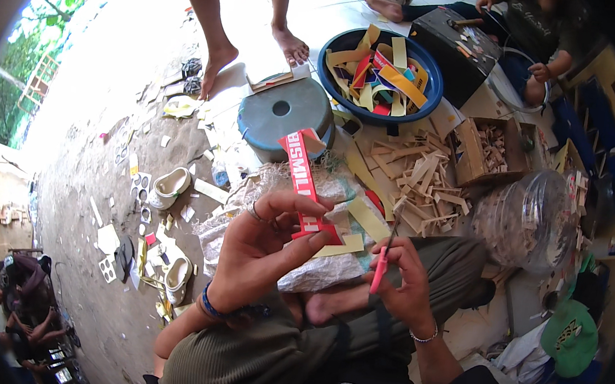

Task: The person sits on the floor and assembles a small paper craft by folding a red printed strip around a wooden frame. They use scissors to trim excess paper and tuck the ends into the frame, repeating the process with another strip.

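Observation:
My left hand (255, 249) is raised in front of me, thumb and fingers pinching the lower end of a red strip (299, 166) with white lettering. The strip stands up from the fingers, and its top end curls over to a pale underside. In my right hand (410, 285) are pink-handled scissors (380, 270), a thin dark blade pointing upward, apart from the strip. Pale yellow strips (369, 219) lie on a whitish woven sack (239, 219) beneath and beyond my hands.
Beyond the sack stands an upturned grey-blue tub (281, 113). A blue basin (324, 69) holds many coloured strips. To the right are a heap of wooden pieces (426, 177), a cardboard box (464, 154) and a clear plastic jar (521, 218). Bare legs (215, 30) stand ahead; another person sits far right.

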A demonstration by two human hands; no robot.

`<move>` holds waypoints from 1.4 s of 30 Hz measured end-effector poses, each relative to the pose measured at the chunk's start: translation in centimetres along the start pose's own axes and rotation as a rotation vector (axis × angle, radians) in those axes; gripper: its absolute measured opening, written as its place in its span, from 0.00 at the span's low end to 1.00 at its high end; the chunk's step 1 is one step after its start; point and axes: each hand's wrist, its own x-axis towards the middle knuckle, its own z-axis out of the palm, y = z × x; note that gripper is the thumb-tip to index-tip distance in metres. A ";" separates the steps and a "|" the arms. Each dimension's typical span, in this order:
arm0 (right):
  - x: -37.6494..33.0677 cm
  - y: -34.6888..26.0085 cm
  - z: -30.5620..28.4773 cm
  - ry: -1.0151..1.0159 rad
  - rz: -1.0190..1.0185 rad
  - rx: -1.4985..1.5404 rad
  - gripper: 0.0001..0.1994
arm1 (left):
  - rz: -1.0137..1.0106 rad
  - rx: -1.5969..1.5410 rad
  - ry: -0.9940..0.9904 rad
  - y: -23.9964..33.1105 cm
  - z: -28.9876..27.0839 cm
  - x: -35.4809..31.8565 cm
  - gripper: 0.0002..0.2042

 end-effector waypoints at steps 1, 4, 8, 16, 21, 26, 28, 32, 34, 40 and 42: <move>0.6 -0.8 0.0 -0.009 -0.039 -0.018 0.20 | 0.005 0.020 -0.016 0.0 0.0 0.0 0.17; 2.0 -2.6 0.3 -0.035 -0.149 -0.099 0.25 | 0.020 0.048 -0.025 0.1 -0.1 -0.4 0.16; 3.0 -3.2 1.0 -0.014 -0.251 -0.082 0.28 | 0.044 -0.013 -0.043 0.1 -0.4 -0.7 0.16; 3.2 -3.3 1.4 0.028 -0.313 -0.135 0.27 | 0.040 0.038 -0.047 0.0 -0.7 -1.0 0.19; 3.0 -3.3 1.1 0.013 -0.293 -0.155 0.26 | 0.036 0.047 -0.055 0.1 -0.9 -1.2 0.20; 2.9 -3.3 1.0 -0.007 -0.304 -0.148 0.26 | 0.001 0.057 -0.037 0.0 -0.8 -1.2 0.20; 2.9 -3.4 1.1 0.005 -0.312 -0.129 0.27 | -0.003 0.055 -0.042 0.1 -0.8 -1.1 0.19; 2.9 -3.6 1.0 -0.020 -0.299 -0.125 0.28 | -0.013 0.081 -0.050 0.1 -0.8 -1.0 0.18; 2.8 -3.8 0.9 -0.030 -0.270 -0.122 0.27 | -0.020 0.056 -0.053 0.2 -0.8 -1.1 0.18; 2.7 -3.8 0.9 -0.034 -0.253 -0.099 0.24 | -0.010 0.017 -0.058 0.1 -0.9 -1.0 0.17; 2.6 -3.8 0.9 -0.041 -0.242 -0.099 0.23 | -0.001 0.012 -0.065 0.1 -0.9 -1.0 0.17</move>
